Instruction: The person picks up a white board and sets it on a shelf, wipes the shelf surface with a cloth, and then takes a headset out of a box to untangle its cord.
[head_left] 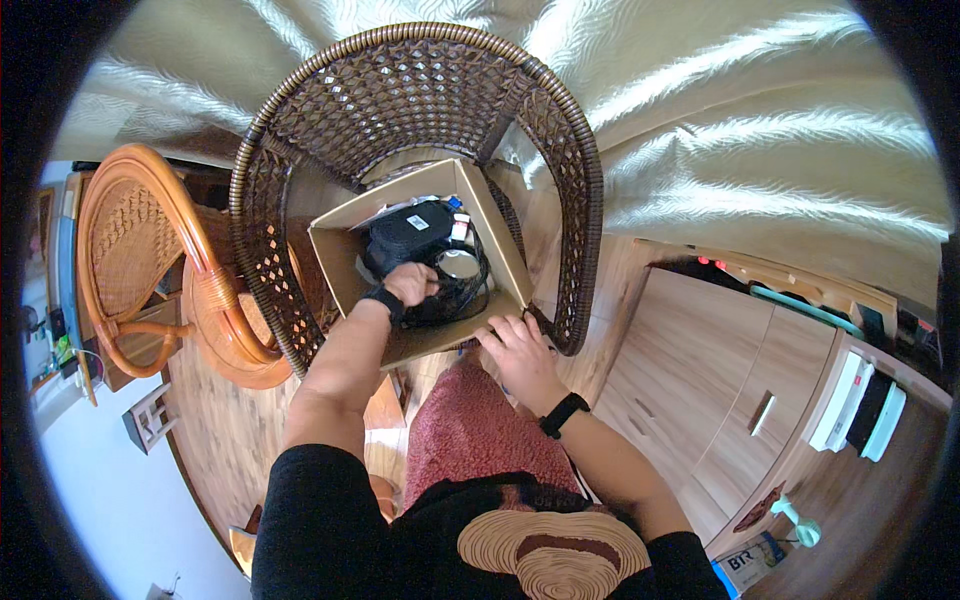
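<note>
An open cardboard box (pixel 497 232) sits on the seat of a dark woven wicker chair (pixel 400 95). My left hand (pixel 410 284) reaches into it with its fingers curled closed, and what they grip is hidden. Beside that hand lie a black case (pixel 412 226) with a small white label, a round pale-topped item (pixel 458 264) and a tangle of black cable (pixel 468 300). A small white bottle (pixel 460 228) stands near the case. My right hand (pixel 520 352) holds the near right corner of the box, its fingers over the rim.
An orange rattan chair (pixel 215 290) stands to the left. Pale shiny curtains (pixel 740 130) hang behind the wicker chair. On the right is a wood-grain cabinet (pixel 690 360), with several thin items (pixel 865 410) and a mint-green device (pixel 800 525) beyond it.
</note>
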